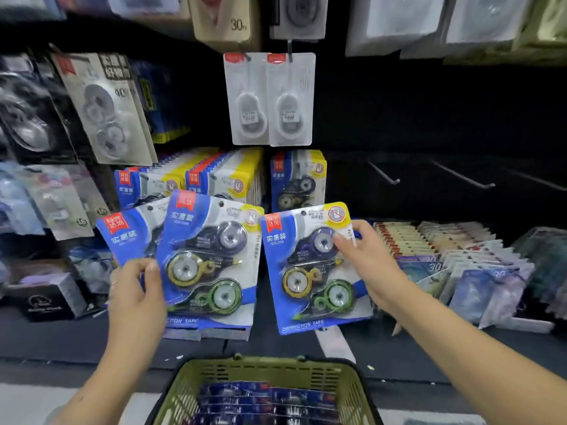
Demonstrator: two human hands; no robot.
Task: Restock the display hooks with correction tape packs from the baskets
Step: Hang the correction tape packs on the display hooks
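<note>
between both hands [135, 289] [365, 265], blue packs [310, 271]

Green basket [270, 371] on floor [46, 403]

left hand [135, 289] grips fanned packs [208, 259] | right hand [368, 265] pinches single pack [310, 268] | green basket [270, 368] below

My left hand [135, 289] holds a fan of packs [205, 262] left of the single pack [313, 268] in my right hand [368, 265]. The basket [267, 372] sits below, nearest me. Behind hang stocked hooks [214, 176]; bare hooks [460, 176] lie right.
</note>
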